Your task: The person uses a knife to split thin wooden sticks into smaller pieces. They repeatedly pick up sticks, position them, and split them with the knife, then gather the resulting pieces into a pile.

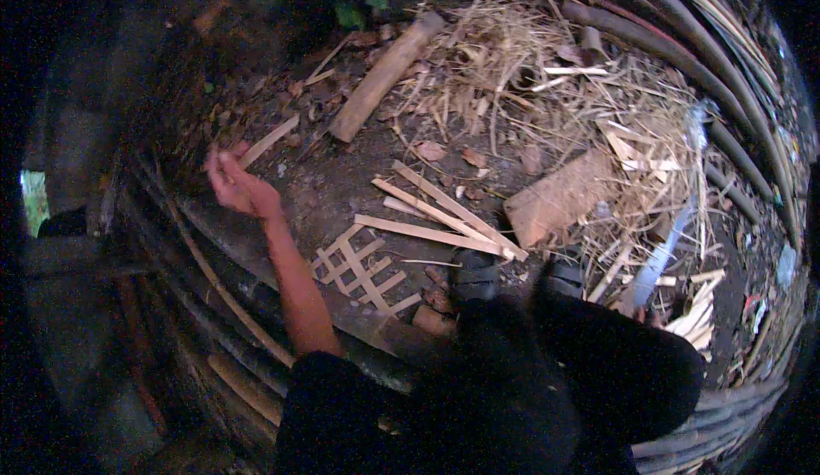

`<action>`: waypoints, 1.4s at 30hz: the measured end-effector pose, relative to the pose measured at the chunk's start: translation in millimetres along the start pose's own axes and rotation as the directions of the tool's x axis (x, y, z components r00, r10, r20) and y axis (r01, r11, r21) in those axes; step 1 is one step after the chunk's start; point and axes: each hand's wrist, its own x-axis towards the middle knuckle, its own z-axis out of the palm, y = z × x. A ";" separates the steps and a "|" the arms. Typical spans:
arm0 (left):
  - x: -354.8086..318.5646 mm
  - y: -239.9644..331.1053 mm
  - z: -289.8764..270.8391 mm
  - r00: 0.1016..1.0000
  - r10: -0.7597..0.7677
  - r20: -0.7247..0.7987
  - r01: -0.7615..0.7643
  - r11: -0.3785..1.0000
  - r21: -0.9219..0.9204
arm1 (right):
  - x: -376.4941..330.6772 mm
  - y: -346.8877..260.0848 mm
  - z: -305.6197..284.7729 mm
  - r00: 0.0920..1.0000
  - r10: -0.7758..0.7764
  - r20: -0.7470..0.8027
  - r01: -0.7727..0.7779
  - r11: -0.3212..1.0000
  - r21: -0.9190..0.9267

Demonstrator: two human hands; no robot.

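My left hand [242, 190] reaches out to the left, low over the ground. Its fingers look loosely spread and slightly blurred, with no clear grip on anything. Close by its fingertips is a pale flat wooden strip [272, 140], whose near end meets the hand's outline; whether they touch I cannot tell. A lattice of crossed strips [357, 270] lies between my left forearm and my feet. Several loose strips [440, 229] fan out beyond it. On the right, a saw [662, 257] leans beside my knee, its lower end partly hidden. My right hand does not show clearly.
A round log [386, 78] lies ahead, and a thick wooden block [559, 197] sits before my feet. Dry straw [504, 48] covers the far right ground. More cut strips [696, 321] pile by my right knee. Curved poles [709, 48] edge the right side.
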 end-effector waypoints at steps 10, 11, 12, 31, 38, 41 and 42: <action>-120.1 157.3 150.2 0.844 -0.189 0.502 0.445 0.769 -0.459 | -53.4 -113.9 38.4 0.963 -0.131 0.237 0.112 0.990 0.091; -148.4 159.4 163.8 0.799 -0.220 0.560 0.538 0.678 -0.501 | -55.1 -114.9 42.1 0.961 -0.198 0.196 0.181 0.978 0.102; -174.9 165.8 174.8 0.796 -0.217 0.565 0.530 0.700 -0.479 | -58.6 -132.0 35.1 0.951 -0.163 0.262 0.140 0.985 0.103; -282.2 212.6 210.1 0.841 -0.229 0.489 0.465 0.768 -0.440 | -41.3 -211.2 86.1 0.756 -0.296 0.584 0.216 0.955 0.205; -285.3 201.1 216.0 0.820 -0.194 0.539 0.524 0.633 -0.570 | 7.3 -135.7 96.8 0.893 -0.148 0.426 0.144 0.989 0.041; -283.2 204.6 217.7 0.794 -0.348 0.499 0.598 0.600 -0.532 | -38.1 -193.7 76.7 0.809 -0.343 0.478 0.227 0.931 0.284; -283.2 206.8 216.9 0.789 -0.328 0.519 0.597 0.607 -0.524 | -49.3 -217.9 66.7 0.779 -0.367 0.508 0.220 0.919 0.327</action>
